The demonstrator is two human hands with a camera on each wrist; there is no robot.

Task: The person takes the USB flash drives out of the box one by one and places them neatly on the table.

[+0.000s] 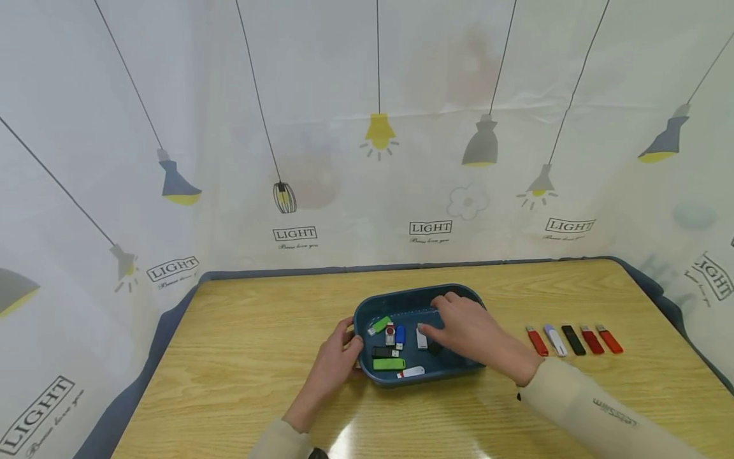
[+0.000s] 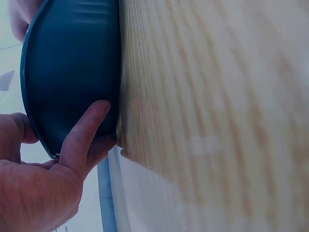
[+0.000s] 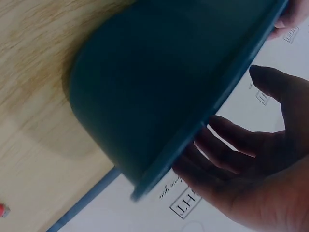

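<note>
A dark blue-green plastic tray (image 1: 447, 364) stands on the table with several USB flash drives in it. My left hand (image 1: 338, 354) grips its left end; in the left wrist view the fingers lie along the outer wall (image 2: 72, 58). My right hand (image 1: 467, 325) reaches over the right half, thumb apart from the fingers, which dip past the rim in the right wrist view. Nearest to it lie a white flash drive (image 1: 422, 338) and a dark piece (image 1: 434, 347), partly hidden by the hand. Further left are a blue drive (image 1: 401, 334), a black one (image 1: 383, 352) and a green one (image 1: 388, 364).
Right of the tray several flash drives lie in a row on the wooden table (image 1: 241, 357): a red one (image 1: 537, 341), a white-and-lilac one (image 1: 555, 340), a black one (image 1: 573, 340) and further red ones. A lamp-printed curtain (image 1: 344, 191) hangs behind the table.
</note>
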